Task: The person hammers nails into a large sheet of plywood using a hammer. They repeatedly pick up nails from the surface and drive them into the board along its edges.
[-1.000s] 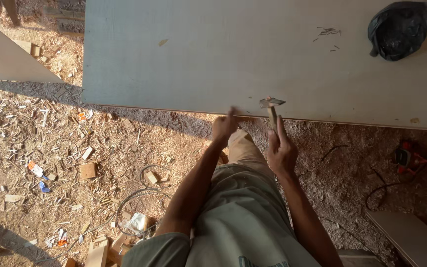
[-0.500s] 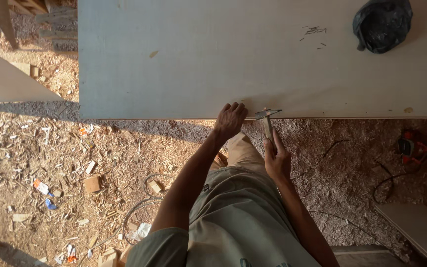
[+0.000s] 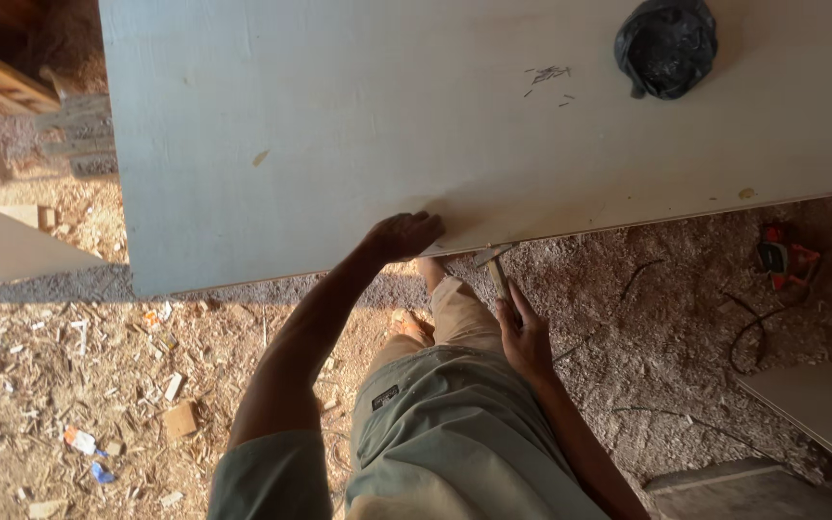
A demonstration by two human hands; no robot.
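Observation:
A large pale board [image 3: 358,125] lies flat in front of me, its near edge running across the view. My left hand [image 3: 404,235] rests on that near edge, fingers curled over it. My right hand [image 3: 524,337] grips the handle of a small hammer [image 3: 495,262], whose head is just below the board's edge, a little right of my left hand. A few small nails [image 3: 549,75] lie loose on the board near a black plastic bag [image 3: 666,46].
The ground is covered with sawdust and wood scraps [image 3: 180,419]. A red power tool [image 3: 787,258] with a black cable lies at the right. Another pale board [image 3: 820,404] sits at lower right, and a panel edge [image 3: 12,250] shows at left.
My left hand has shifted left along the board's edge and away from the hammer. The hammer head has dropped from the board's edge to just below it. The view has tilted.

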